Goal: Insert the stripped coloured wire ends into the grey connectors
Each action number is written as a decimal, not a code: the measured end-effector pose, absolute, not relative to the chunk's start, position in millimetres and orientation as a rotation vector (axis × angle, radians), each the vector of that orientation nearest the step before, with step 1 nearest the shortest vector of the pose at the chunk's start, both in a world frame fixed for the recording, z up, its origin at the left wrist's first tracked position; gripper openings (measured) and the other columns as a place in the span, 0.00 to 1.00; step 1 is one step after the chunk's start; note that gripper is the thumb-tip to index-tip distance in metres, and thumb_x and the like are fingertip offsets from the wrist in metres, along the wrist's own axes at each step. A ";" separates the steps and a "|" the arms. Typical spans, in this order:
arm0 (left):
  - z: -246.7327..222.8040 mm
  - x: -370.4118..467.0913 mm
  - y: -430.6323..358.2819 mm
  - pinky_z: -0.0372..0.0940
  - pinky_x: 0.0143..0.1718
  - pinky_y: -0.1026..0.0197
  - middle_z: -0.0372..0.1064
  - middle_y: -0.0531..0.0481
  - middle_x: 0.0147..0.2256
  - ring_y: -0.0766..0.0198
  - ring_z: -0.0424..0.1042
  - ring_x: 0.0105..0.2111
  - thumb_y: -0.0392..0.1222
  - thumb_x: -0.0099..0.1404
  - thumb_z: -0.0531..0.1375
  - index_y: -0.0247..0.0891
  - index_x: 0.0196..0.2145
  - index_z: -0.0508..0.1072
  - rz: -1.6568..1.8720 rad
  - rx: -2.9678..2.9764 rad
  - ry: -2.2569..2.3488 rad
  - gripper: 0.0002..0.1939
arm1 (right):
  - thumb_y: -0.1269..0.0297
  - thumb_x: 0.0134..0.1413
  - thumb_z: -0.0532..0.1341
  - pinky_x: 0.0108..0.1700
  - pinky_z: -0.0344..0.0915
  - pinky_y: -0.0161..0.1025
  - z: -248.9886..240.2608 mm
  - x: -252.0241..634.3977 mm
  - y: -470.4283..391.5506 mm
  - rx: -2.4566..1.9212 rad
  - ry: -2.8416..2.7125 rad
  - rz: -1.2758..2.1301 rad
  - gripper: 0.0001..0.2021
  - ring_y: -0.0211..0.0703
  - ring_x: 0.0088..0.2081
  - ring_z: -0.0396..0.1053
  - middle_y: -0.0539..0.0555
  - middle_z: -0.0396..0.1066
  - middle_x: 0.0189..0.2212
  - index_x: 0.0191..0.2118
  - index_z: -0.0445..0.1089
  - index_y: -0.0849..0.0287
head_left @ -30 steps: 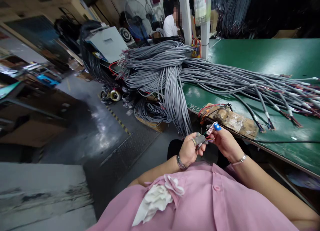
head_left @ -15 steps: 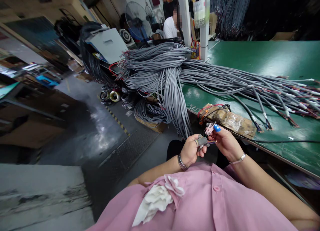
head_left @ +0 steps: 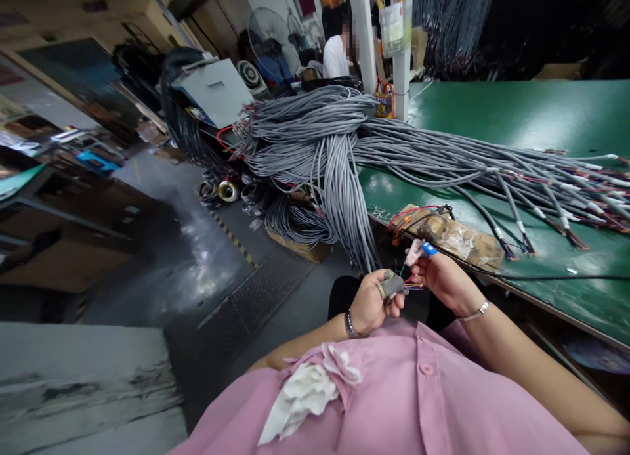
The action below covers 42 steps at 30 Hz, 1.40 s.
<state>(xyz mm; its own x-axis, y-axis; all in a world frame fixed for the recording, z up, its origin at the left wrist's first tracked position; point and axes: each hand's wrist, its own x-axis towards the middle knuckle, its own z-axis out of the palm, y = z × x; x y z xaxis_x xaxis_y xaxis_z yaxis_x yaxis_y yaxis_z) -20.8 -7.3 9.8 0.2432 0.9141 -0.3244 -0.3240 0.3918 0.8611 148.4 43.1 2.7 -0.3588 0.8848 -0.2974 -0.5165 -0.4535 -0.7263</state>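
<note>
My left hand (head_left: 369, 304) is closed around a bundle of thin coloured wires (head_left: 412, 286), whose ends stick out to the right past the fingers. Grey covering (head_left: 392, 285) shows at its fingertips; whether some of that grey is cable jacket I cannot tell. Just to the right, my right hand (head_left: 445, 281) pinches one or two fine wires, with a green strand (head_left: 402, 268) and a red one running between the hands. Blue tape (head_left: 429, 249) wraps one of its fingertips, and a pale pink cover (head_left: 414, 251) sits on another.
Many grey cables (head_left: 339, 153) lie heaped across the green table (head_left: 492, 107), some hanging over its edge. A tape-wrapped wooden block (head_left: 457, 238) with wires on it sits at the near edge. Behind, a person in white (head_left: 336, 56) is near a white post (head_left: 363, 41).
My hands have drawn slightly apart, the left shifting a little left and down. A green strand now shows stretched between them, and the right fingertips have tilted.
</note>
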 end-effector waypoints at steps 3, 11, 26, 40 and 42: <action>11.2 -20.9 -4.6 0.48 0.12 0.69 0.66 0.52 0.17 0.72 0.61 0.11 0.49 0.55 0.63 0.35 0.24 0.65 0.983 0.745 0.958 0.15 | 0.56 0.52 0.64 0.29 0.66 0.34 1.3 146.6 41.2 -0.888 -0.735 1.849 0.11 0.36 0.26 0.65 0.51 0.70 0.26 0.32 0.72 0.59; 14.2 -13.8 0.8 0.49 0.12 0.69 0.66 0.53 0.17 0.72 0.60 0.11 0.49 0.55 0.62 0.35 0.25 0.65 1.018 0.697 0.952 0.15 | 0.50 0.53 0.62 0.32 0.66 0.37 4.2 143.9 44.0 -0.845 -0.726 1.839 0.15 0.37 0.26 0.65 0.53 0.72 0.29 0.35 0.73 0.58; 7.6 -13.5 5.9 0.51 0.12 0.69 0.65 0.54 0.17 0.72 0.59 0.12 0.50 0.54 0.62 0.36 0.26 0.64 1.060 0.656 0.949 0.15 | 0.38 0.45 0.61 0.31 0.65 0.37 -13.1 127.4 52.3 -0.720 -0.578 1.890 0.23 0.38 0.26 0.67 0.52 0.73 0.29 0.33 0.74 0.56; 1.9 -16.5 4.6 0.47 0.12 0.69 0.66 0.53 0.17 0.72 0.60 0.11 0.50 0.55 0.61 0.36 0.24 0.65 1.037 0.686 0.952 0.15 | 0.43 0.44 0.65 0.26 0.65 0.36 -17.2 123.8 54.0 -0.767 -0.487 1.813 0.20 0.37 0.23 0.66 0.52 0.75 0.28 0.32 0.74 0.56; 2.8 -16.8 4.5 0.47 0.12 0.69 0.66 0.53 0.17 0.72 0.59 0.11 0.49 0.54 0.61 0.35 0.24 0.64 1.043 0.690 0.956 0.14 | 0.42 0.44 0.65 0.26 0.65 0.36 -18.2 123.9 54.1 -0.757 -0.468 1.819 0.21 0.38 0.24 0.66 0.52 0.74 0.28 0.32 0.74 0.56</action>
